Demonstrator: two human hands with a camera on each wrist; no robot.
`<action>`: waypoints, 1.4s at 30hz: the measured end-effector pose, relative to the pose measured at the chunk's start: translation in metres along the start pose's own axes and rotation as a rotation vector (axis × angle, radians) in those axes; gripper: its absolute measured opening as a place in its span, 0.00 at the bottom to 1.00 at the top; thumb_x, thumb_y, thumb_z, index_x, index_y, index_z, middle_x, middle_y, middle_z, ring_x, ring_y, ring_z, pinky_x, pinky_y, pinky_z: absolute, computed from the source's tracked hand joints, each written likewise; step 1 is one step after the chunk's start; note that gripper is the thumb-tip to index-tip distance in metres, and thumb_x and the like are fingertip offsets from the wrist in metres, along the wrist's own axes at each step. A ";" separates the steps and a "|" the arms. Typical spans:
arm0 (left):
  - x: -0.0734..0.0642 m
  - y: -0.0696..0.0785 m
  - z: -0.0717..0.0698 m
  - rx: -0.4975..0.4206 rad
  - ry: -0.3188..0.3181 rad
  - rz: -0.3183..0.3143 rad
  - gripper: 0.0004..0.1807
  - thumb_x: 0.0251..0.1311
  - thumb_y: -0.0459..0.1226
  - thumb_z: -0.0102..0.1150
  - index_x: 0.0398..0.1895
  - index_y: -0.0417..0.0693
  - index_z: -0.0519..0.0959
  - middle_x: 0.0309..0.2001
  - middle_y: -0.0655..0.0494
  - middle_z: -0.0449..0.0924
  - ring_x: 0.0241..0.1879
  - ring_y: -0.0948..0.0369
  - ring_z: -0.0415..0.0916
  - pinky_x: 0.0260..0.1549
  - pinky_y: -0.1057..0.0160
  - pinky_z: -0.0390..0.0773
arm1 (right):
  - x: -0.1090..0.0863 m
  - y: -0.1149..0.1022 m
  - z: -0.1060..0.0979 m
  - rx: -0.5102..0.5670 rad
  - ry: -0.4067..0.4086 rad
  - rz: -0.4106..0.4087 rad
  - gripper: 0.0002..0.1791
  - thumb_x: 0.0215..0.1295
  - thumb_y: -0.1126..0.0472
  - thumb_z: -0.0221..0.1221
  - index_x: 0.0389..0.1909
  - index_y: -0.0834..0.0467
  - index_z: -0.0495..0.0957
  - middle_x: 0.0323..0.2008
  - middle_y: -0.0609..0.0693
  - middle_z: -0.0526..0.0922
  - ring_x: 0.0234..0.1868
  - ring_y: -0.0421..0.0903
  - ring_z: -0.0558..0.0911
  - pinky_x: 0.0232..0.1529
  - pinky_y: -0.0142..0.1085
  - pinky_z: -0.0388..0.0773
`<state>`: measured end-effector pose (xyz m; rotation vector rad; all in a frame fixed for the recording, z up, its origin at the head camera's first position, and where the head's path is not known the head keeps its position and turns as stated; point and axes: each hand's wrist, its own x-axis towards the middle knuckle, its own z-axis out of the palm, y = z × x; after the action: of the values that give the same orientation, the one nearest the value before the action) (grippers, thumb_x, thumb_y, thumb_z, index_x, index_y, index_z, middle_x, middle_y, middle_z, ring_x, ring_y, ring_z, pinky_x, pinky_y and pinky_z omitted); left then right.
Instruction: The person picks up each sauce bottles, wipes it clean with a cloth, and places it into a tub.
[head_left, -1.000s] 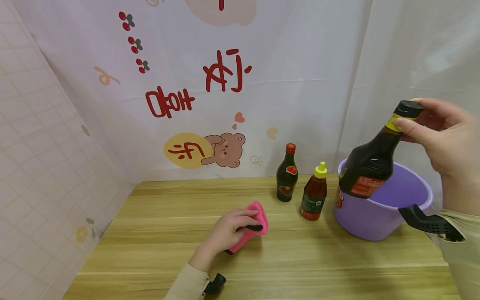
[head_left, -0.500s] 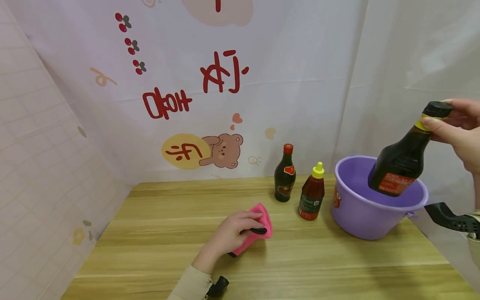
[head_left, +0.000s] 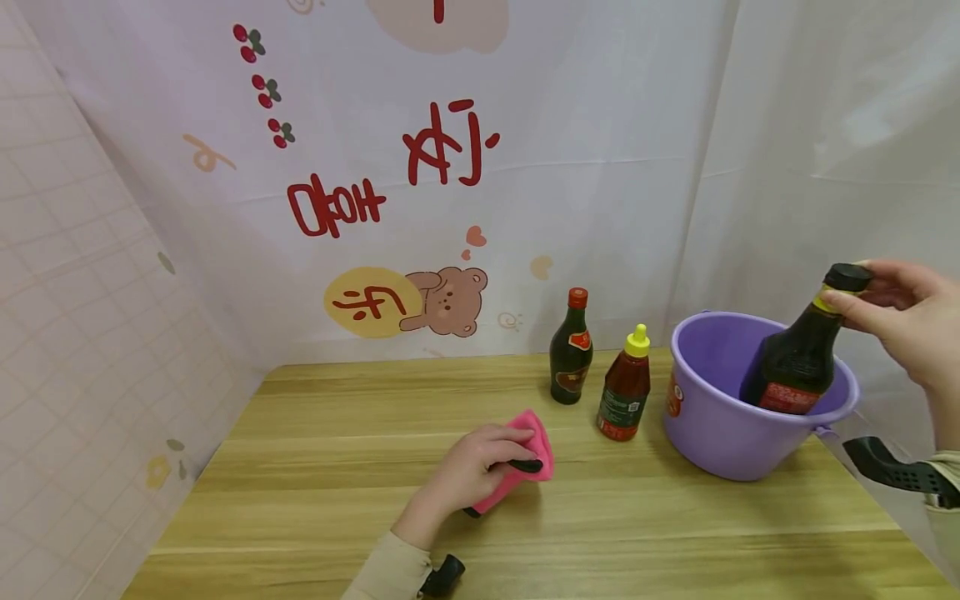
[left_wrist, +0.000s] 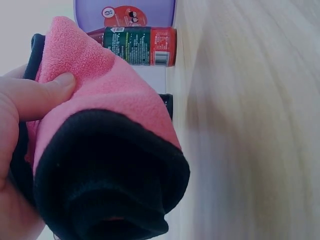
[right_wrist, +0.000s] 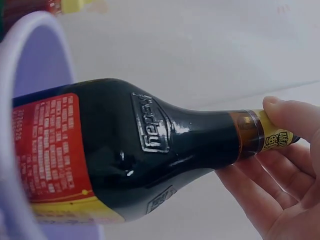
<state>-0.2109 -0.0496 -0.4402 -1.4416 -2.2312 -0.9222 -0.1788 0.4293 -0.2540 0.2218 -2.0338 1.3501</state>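
My right hand (head_left: 911,325) pinches a dark sauce bottle (head_left: 797,358) by its yellow-banded neck, just under the black cap. The bottle leans, its base dipping inside the rim of a purple bucket (head_left: 738,450). In the right wrist view the bottle's red label (right_wrist: 52,145) passes behind the bucket's rim. Over the middle of the table, my left hand (head_left: 480,471) grips a folded pink cloth (head_left: 536,446) with black edging. The left wrist view shows the thumb pressed on the cloth (left_wrist: 115,95), whose black-edged fold gapes toward the camera.
Left of the bucket stands a red sauce bottle (head_left: 626,396) with a yellow nozzle cap. Behind it, nearer the wall, is a dark green bottle (head_left: 572,354) with a red cap. A printed curtain (head_left: 600,167) hangs along the back of the wooden table (head_left: 337,442).
My right hand has carried the dark sauce bottle rightward over the bucket, then lowered it so its base is inside. My left hand has shifted slightly right with the pink cloth.
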 end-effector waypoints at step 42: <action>0.001 0.000 0.009 0.014 -0.022 0.020 0.19 0.54 0.21 0.64 0.45 0.51 0.87 0.57 0.54 0.81 0.59 0.60 0.76 0.61 0.64 0.71 | -0.025 0.058 -0.007 -0.720 -0.323 0.206 0.34 0.57 0.50 0.71 0.50 0.73 0.71 0.36 0.70 0.81 0.33 0.59 0.80 0.26 0.34 0.71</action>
<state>-0.2106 -0.0434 -0.4462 -1.4727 -2.2302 -0.8862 -0.1846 0.4557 -0.3118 -0.1062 -2.7331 0.6358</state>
